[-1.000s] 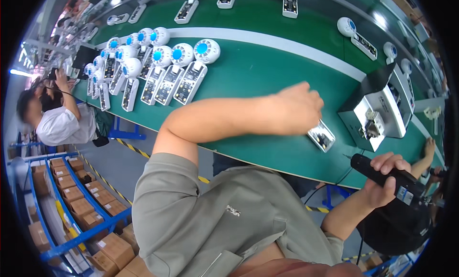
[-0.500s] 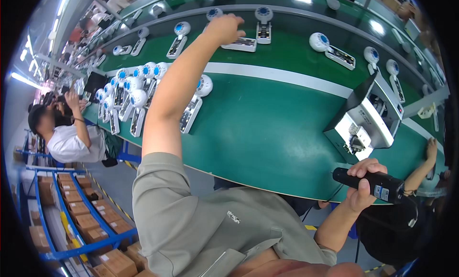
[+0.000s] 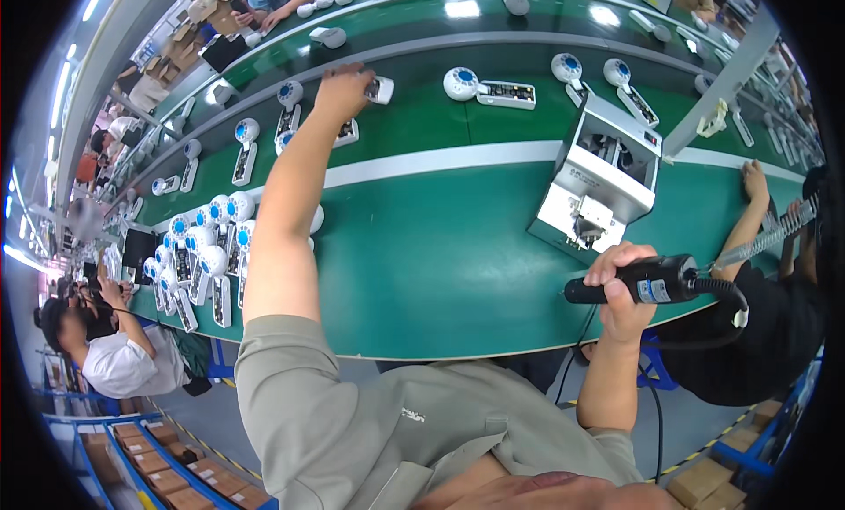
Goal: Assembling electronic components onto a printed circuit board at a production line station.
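Green-topped bench (image 3: 422, 272), green belt (image 3: 422, 114) behind: left hand (image 3: 341, 89) curled at white round-ended plastic unit (image 3: 380, 90) over belt, can't tell if pinching, loose hold could drop it; right hand (image 3: 623, 309) wrapped round black cylindrical tool (image 3: 673, 278), stray swing could clip silver metal machine (image 3: 638, 183).

Bright, even indoor light; ceiling tubes (image 3: 61, 89) glow upper left. Hard glare on far green bench (image 3: 405, 17), soft sheen on near table (image 3: 422, 281). Edges bend toward black rim; background soft.
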The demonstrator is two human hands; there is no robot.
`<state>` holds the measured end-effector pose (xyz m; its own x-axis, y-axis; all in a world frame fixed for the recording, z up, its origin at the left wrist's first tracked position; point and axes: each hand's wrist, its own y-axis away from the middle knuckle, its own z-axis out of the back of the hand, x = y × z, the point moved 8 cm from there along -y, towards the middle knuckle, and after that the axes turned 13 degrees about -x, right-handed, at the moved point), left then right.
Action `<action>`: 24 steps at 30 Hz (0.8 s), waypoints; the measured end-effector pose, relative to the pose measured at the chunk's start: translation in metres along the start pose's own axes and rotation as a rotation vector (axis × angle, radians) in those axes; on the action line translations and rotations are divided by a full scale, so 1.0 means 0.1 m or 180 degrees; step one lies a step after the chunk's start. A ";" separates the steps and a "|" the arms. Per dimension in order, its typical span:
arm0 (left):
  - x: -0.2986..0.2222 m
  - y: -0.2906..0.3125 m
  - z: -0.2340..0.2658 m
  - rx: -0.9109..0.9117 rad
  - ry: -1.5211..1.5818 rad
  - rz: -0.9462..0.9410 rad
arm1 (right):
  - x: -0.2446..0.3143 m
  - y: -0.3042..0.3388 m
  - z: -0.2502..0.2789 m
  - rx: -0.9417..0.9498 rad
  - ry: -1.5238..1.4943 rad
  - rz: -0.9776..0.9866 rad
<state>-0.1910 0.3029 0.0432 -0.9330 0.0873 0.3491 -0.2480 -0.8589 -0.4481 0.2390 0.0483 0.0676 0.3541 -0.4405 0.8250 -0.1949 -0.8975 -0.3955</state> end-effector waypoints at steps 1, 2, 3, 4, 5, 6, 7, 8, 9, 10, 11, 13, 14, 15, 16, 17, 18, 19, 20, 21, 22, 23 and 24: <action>-0.02 0.07 0.05 0.0041 0.0001 -0.0005 | -0.01 0.01 0.01 -0.0009 0.0000 -0.0041; -0.08 0.12 0.23 -0.0366 0.0041 -0.0177 | 0.01 0.01 0.02 0.0003 -0.0022 -0.0034; -0.14 0.16 0.43 -0.0775 0.0086 -0.0345 | 0.02 0.00 0.02 0.0017 -0.0041 -0.0026; -0.20 0.22 0.62 -0.1179 0.0138 -0.0509 | 0.01 -0.02 0.02 0.0031 -0.0055 -0.0024; -0.25 0.29 0.82 -0.1582 0.0193 -0.0670 | 0.01 -0.02 0.02 0.0046 -0.0069 -0.0023; -0.39 0.36 1.01 -0.1600 0.0204 -0.0888 | 0.00 -0.03 0.04 0.0053 -0.0100 -0.0019; -0.61 0.44 1.23 -0.1625 0.0241 -0.1122 | -0.02 -0.04 0.07 0.0037 -0.0116 -0.0009; -0.79 0.54 1.41 -0.1579 0.0291 -0.1130 | -0.04 -0.03 0.08 0.0009 -0.0082 -0.0061; -1.03 0.66 1.52 -0.1200 0.0345 -0.1325 | -0.03 -0.02 0.08 0.0017 -0.0039 -0.0026; -1.28 0.81 1.62 -0.0832 0.0394 -0.1509 | 0.01 -0.03 0.08 0.0041 0.0006 0.0017; -1.54 0.98 1.79 -0.0784 0.0542 -0.1757 | 0.08 -0.04 0.05 0.0129 0.0010 0.0142; -1.97 1.37 1.88 -0.0493 0.0959 -0.2038 | 0.13 -0.15 -0.04 0.0246 0.0086 0.0162; -2.19 1.51 1.94 -0.0343 0.1152 -0.2097 | 0.26 -0.19 -0.06 0.0346 -0.0018 0.0355; -2.38 1.64 1.99 -0.0190 0.1343 -0.2144 | 0.40 -0.21 -0.10 0.0456 -0.0126 0.0544; -2.54 1.72 2.03 -0.0299 0.1403 -0.2188 | 0.51 -0.26 -0.13 0.0477 -0.0194 0.0584; -2.69 1.80 2.03 -0.0410 0.1463 -0.2228 | 0.59 -0.31 -0.17 0.0500 -0.0262 0.0624; -2.83 1.82 2.03 -0.0427 0.1534 -0.2299 | 0.66 -0.37 -0.15 0.0430 -0.0189 0.0634; -2.86 1.84 2.04 -0.0531 0.1813 -0.2124 | 0.69 -0.45 -0.21 0.0562 -0.0357 0.0807; -2.85 1.86 2.06 -0.0636 0.2084 -0.1941 | 0.70 -0.50 -0.27 0.0695 -0.0531 0.0976; -2.87 1.86 2.07 -0.0647 0.2157 -0.1993 | 0.71 -0.53 -0.25 0.0646 -0.0456 0.0984; -2.85 1.85 2.08 -0.0560 0.2329 -0.2019 | 0.72 -0.55 -0.25 0.0673 -0.0363 0.1030; -2.79 1.86 2.06 -0.0453 0.2452 -0.1979 | 0.67 -0.57 -0.29 0.0754 -0.0329 0.1048; -2.73 1.87 2.04 -0.0341 0.2573 -0.1938 | 0.62 -0.59 -0.32 0.0834 -0.0298 0.1062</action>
<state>0.0708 0.0154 0.0314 -0.5275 0.8436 -0.1006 -0.7246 -0.5085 -0.4651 0.2436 0.0745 0.1550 0.3949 -0.6965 0.5992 -0.0781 -0.6753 -0.7334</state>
